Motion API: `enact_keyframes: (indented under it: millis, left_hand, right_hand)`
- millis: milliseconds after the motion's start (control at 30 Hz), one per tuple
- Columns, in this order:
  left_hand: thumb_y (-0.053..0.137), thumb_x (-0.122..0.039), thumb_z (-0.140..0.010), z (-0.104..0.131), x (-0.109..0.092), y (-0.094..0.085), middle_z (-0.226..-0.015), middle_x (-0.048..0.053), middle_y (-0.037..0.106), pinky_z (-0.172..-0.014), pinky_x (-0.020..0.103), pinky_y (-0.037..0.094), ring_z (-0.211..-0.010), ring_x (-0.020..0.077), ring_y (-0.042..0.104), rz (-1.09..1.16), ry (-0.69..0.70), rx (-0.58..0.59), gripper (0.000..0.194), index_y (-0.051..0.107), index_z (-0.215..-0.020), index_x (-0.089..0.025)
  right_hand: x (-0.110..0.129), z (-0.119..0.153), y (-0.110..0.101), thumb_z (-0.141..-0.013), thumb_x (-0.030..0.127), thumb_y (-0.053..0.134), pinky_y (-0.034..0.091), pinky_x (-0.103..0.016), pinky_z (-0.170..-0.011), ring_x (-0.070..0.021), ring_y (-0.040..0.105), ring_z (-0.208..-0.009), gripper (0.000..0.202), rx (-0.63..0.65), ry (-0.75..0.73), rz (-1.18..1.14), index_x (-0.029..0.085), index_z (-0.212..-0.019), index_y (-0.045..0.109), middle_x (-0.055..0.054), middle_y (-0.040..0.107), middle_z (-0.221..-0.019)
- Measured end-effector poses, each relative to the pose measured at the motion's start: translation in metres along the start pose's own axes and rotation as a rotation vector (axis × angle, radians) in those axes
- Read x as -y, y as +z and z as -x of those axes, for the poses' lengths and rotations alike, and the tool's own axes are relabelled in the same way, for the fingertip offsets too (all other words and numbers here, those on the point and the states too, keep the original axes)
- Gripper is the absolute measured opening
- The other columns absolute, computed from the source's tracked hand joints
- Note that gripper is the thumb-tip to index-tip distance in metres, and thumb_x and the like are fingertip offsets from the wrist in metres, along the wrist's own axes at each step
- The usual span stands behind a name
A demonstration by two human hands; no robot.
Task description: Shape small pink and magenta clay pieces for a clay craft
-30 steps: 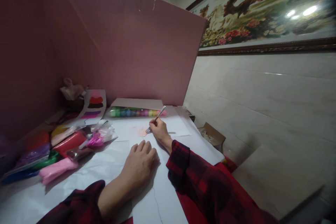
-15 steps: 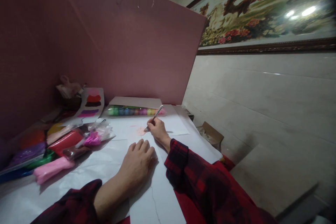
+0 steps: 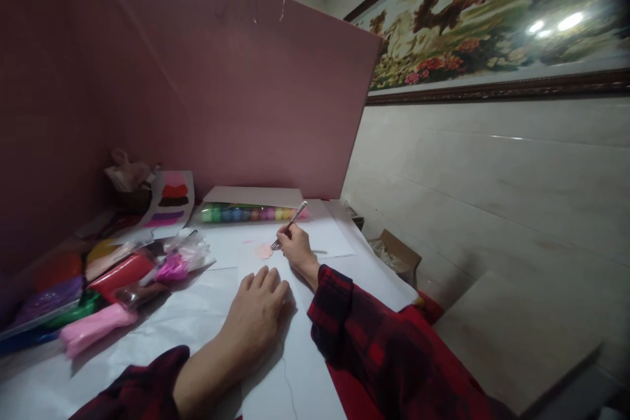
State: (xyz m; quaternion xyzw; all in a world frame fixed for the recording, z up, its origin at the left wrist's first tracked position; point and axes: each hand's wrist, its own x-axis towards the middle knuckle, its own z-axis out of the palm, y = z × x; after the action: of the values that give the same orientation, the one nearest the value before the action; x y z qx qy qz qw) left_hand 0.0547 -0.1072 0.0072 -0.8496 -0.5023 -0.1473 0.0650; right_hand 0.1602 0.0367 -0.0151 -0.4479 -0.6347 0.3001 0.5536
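My right hand (image 3: 297,249) grips a metal fork (image 3: 296,213), its handle tilted up and its tines pointing down. The tines are at the right edge of a flat pale peach patch (image 3: 264,251), which looks like clay, on white paper (image 3: 315,236). Whether they touch it I cannot tell. My left hand (image 3: 260,304) lies palm down on a white sheet (image 3: 275,374) nearer me, fingers stretched forward and holding nothing. A thin drawn line runs down that sheet below the hand.
Bags of coloured clay (image 3: 123,275) lie in a heap at the left. Behind the paper is a clear pack of coloured balls (image 3: 246,212). A colour-swatch sheet (image 3: 170,200) is at the back left. An open cardboard box (image 3: 401,252) stands at the right, by the tiled wall.
The view has shifted slightly. My right hand still holds the fork by the peach patch, with its tines nearly where they were. My left hand stays flat on the sheet.
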Motion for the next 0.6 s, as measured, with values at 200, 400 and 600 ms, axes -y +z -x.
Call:
enact_keyframes:
  millis: [200,400,600]
  left_hand:
    - [0.042,-0.023,-0.091,0.0007,0.0003,0.0015,-0.106,0.012,0.061,-0.087,0.046,0.039,-0.105,0.0301,0.052,-0.002,0.007,-0.002,0.022,0.062,-0.093,-0.017]
    - [0.042,-0.024,-0.091,-0.0001,0.0022,0.0040,-0.105,0.013,0.061,-0.088,0.046,0.039,-0.108,0.0308,0.051,-0.002,0.011,-0.004,0.022,0.063,-0.094,-0.017]
    - [0.041,-0.023,-0.091,0.0002,0.0007,0.0020,-0.108,0.014,0.061,-0.090,0.047,0.038,-0.109,0.0316,0.051,0.003,0.008,0.005,0.023,0.063,-0.096,-0.017]
  right_hand:
    - [-0.0022,-0.0002,-0.0006,-0.081,0.026,0.050,0.040,-0.020,-0.043,-0.0111,0.051,-0.046,0.010,-0.057,0.022,-0.019,0.018,-0.079,0.055,0.004,0.054,-0.056]
    - [0.0006,-0.0003,0.0001,-0.078,0.023,0.054,0.041,-0.019,-0.044,-0.0103,0.052,-0.045,0.007,-0.018,0.025,-0.037,0.017,-0.076,0.057,0.004,0.054,-0.055]
    - [0.0018,-0.0004,0.0003,-0.076,0.022,0.055,0.040,-0.018,-0.042,-0.0087,0.049,-0.042,0.005,-0.007,0.043,-0.057,0.017,-0.075,0.056,0.004,0.054,-0.054]
